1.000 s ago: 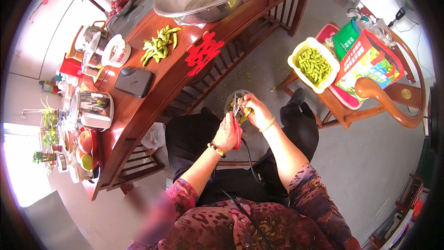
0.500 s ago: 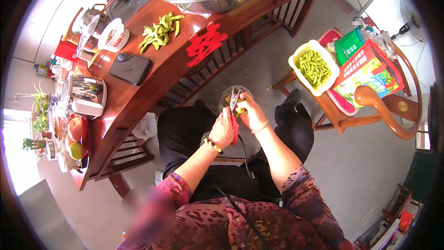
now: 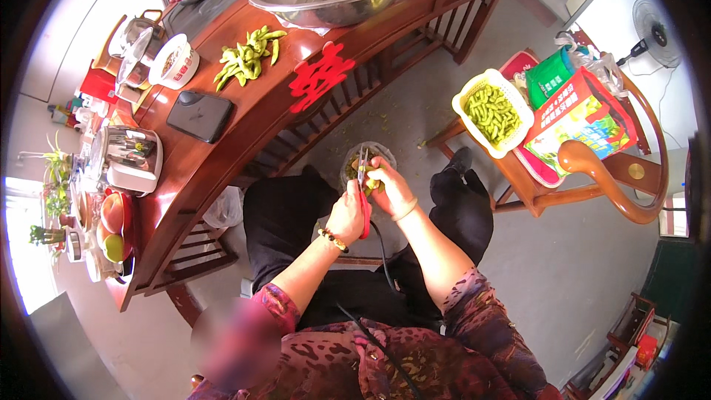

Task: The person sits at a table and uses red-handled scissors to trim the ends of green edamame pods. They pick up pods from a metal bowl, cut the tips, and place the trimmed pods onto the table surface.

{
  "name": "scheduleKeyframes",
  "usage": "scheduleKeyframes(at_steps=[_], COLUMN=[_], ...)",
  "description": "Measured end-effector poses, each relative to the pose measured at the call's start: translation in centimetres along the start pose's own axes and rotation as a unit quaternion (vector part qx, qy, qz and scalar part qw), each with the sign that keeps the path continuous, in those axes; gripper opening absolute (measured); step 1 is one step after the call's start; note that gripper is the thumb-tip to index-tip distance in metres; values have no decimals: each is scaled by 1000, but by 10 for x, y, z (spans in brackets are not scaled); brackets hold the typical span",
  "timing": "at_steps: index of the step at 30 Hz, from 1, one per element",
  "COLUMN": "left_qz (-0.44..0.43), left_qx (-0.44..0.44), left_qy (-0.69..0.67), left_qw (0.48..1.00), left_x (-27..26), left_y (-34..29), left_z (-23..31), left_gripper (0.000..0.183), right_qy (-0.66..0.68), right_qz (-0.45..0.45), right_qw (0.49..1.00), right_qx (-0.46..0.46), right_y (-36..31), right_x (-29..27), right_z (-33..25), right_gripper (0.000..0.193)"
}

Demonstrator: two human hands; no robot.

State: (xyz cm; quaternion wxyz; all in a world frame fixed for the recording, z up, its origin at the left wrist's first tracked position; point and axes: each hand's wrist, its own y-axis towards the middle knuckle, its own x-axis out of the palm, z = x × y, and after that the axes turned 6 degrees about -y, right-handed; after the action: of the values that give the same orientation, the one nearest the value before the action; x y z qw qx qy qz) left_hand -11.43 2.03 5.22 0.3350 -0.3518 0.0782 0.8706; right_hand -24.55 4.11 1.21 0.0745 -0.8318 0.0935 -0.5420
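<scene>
My left hand (image 3: 346, 215) is closed round a pair of red-handled scissors (image 3: 365, 216), whose metal blades point away from me. Close against the blades, my right hand (image 3: 392, 191) pinches a few green edamame pods (image 3: 372, 184). Both hands are over a bin with a clear plastic liner (image 3: 386, 150), between my knees; its contents are mostly hidden by my hands. To the left, a loose heap of edamame pods (image 3: 248, 61) lies on the wooden table (image 3: 222, 150). A pale yellow basket (image 3: 465, 106) at right holds many more pods.
That basket stands on a wooden chair (image 3: 548, 196) beside a red-and-green printed bag (image 3: 592, 122). On the table are a large steel basin (image 3: 333, 15), a black phone-like slab (image 3: 200, 115), a white tub (image 3: 178, 70) and a red paper cutout (image 3: 322, 78). Behind the chair is a fan (image 3: 655, 33).
The scissor blades, spread apart before, are now closer together. My whole view has shifted slightly, so everything sits a little further left. Both hands keep their grip.
</scene>
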Motion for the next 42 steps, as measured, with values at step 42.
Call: scheduleKeyframes(at_steps=[42], left_qz=[24], left_qx=[-34], left_qy=[-154], left_qw=[987], left_x=[17], left_y=[2], left_z=[-11], left_gripper=[31], right_qy=[-95], right_qz=[83], right_qw=[991], right_qx=[37], right_y=[-4], right_x=[7], right_z=[1], right_gripper=[13])
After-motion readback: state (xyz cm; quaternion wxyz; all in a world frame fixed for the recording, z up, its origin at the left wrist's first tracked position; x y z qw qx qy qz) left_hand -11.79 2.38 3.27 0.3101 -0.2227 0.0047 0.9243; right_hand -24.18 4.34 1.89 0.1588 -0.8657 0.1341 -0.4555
